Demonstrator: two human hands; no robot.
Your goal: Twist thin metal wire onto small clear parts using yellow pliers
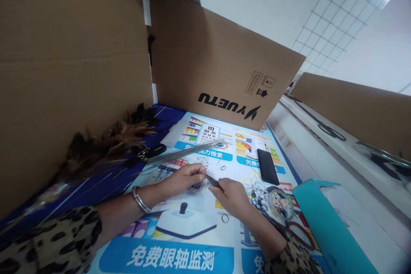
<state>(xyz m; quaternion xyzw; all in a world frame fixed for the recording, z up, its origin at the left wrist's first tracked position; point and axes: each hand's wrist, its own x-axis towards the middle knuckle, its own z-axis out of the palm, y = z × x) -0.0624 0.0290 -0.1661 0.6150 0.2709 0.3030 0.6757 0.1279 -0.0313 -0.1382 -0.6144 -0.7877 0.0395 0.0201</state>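
Note:
Over the printed sheet [205, 205], my right hand [233, 197] is closed round a dark, tapered tool [213, 180] that looks like pliers. Its tip points left and meets the fingertips of my left hand [186, 177]. That hand is pinched closed, thumb against fingers; whatever small piece sits between them is too small to make out. A bundle of thin metal wires [189, 150] lies just beyond my left hand. Small dark rings [225, 218] rest on the sheet near my right hand.
Right of my right hand are a round tin with a cartoon face [281, 204], loose small findings [260, 195] and a red loop [301, 235]. A black phone [267, 167], turquoise box [330, 222], brown feathers [105, 141] and black key fob [156, 150] lie around. Cardboard panels [218, 60] stand behind.

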